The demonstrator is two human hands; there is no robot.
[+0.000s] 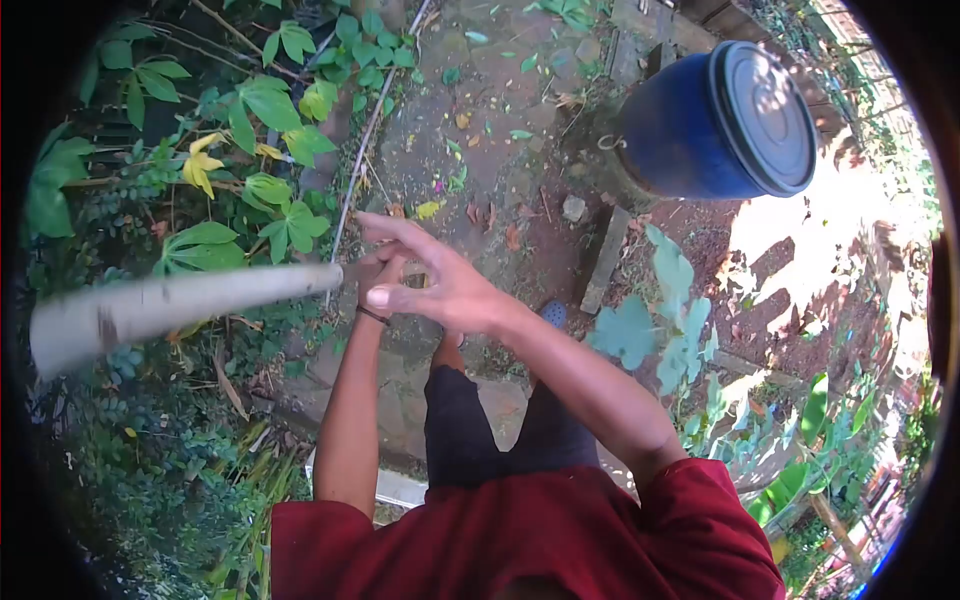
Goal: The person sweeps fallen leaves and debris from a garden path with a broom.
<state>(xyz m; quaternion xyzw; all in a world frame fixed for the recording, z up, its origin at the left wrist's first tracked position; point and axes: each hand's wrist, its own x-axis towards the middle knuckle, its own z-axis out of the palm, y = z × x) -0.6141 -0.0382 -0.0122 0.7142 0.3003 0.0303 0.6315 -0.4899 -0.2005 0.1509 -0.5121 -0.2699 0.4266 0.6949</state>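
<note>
My left hand (369, 283), with a dark band at the wrist, is closed at the narrow end of a long pale blade-like tool (185, 305). This tool points left, widens toward a blunt far end, carries dark stains and is blurred. In front of the left hand, my right hand (448, 288) has its fingers stretched out and the thumb apart. It overlaps the left hand in this view and hides part of the grip, and nothing shows between its own fingers.
Leafy plants (205, 245) crowd the left side, with a thin pole (372, 125) along their edge. A blue lidded barrel (690, 125) stands at the upper right. Near my feet lies a concrete block (604, 262), and broad leaves (675, 320) rise beside my right arm.
</note>
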